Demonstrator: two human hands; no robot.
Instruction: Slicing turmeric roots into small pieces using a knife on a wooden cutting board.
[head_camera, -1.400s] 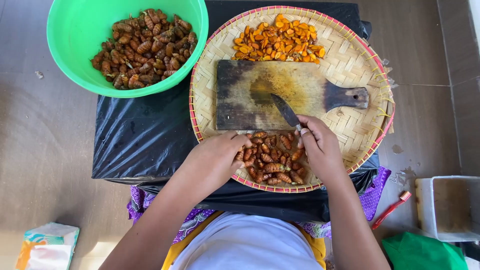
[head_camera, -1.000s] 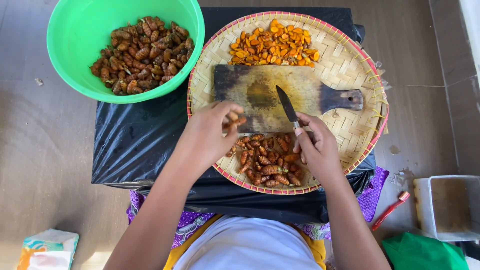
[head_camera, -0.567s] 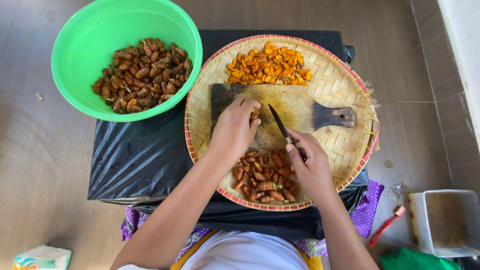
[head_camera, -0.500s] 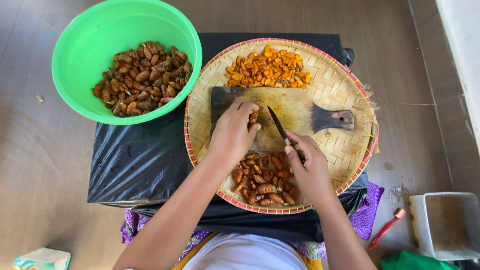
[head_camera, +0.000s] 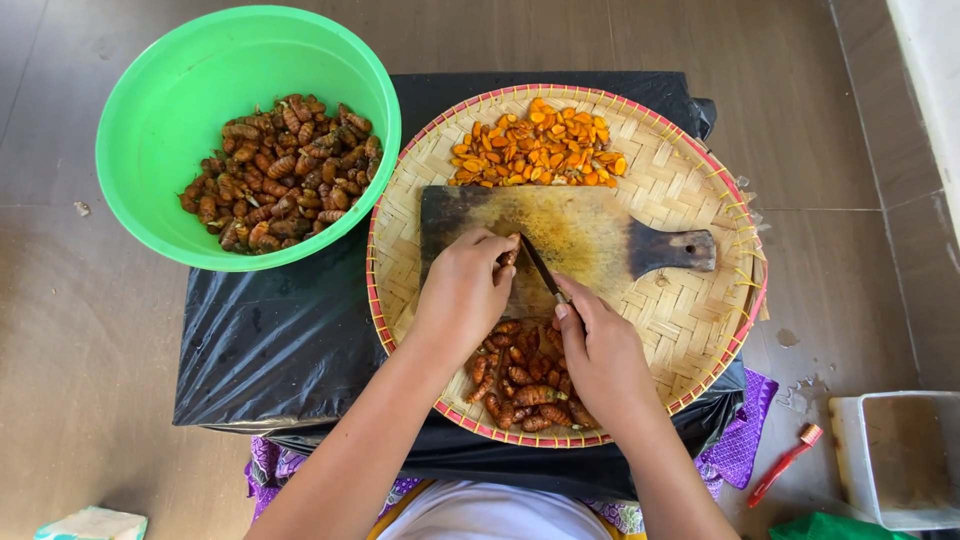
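Observation:
My left hand (head_camera: 463, 293) pins a brown root piece (head_camera: 508, 259) against the stained wooden cutting board (head_camera: 590, 232). My right hand (head_camera: 598, 352) grips a knife (head_camera: 540, 267), whose dark blade slants down onto the board right beside the left fingertips. The board lies on a round woven bamboo tray (head_camera: 700, 310). Whole brown roots (head_camera: 522, 380) are heaped on the tray's near side, partly under my hands. Orange cut slices (head_camera: 537, 148) are piled on the far side of the tray.
A green plastic bowl (head_camera: 170, 90) with many more brown roots (head_camera: 280, 170) stands at the left. The tray rests on a stand covered with black plastic (head_camera: 270, 340). A white tub (head_camera: 895, 460) and a red-handled tool (head_camera: 785, 463) lie on the floor at right.
My left hand picked a root from the near pile and carried it onto the board. The knife swung from lying flat toward the right to standing beside that root.

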